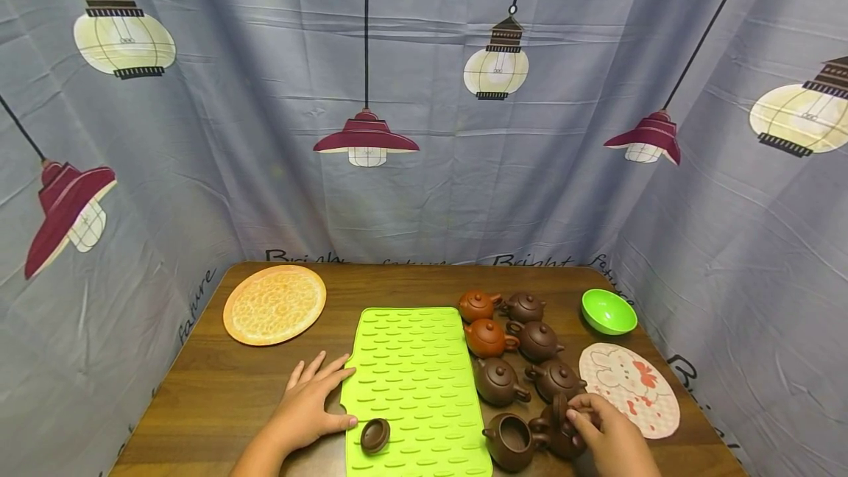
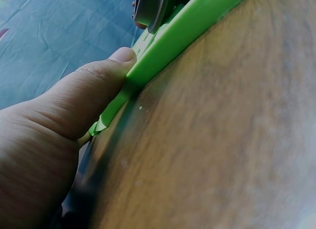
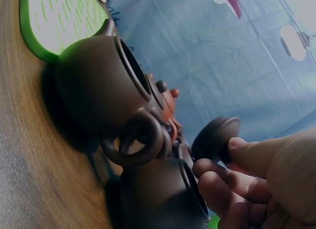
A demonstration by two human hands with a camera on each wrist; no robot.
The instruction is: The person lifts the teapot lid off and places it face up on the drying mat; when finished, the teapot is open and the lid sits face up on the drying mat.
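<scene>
My right hand (image 1: 609,433) pinches a dark brown teapot lid (image 3: 213,140) between thumb and fingers. The lid is tilted just above a dark teapot (image 3: 160,192) at the near right, whose mouth is uncovered in the right wrist view. Beside that pot stands another lidless dark teapot (image 1: 513,442), their handles close together. A second lid (image 1: 375,436) lies on the green mat (image 1: 414,381) near its lower left corner. On the mat's left edge rests my left hand (image 1: 308,407), fingers spread and thumb (image 2: 106,71) touching the rim.
Behind the two lidless pots stand several lidded teapots, dark brown ones (image 1: 538,341) and orange ones (image 1: 486,338), in two columns. A green bowl (image 1: 609,312) and a round rabbit-print mat (image 1: 629,389) lie at the right. An orange patterned round mat (image 1: 274,305) is at the back left.
</scene>
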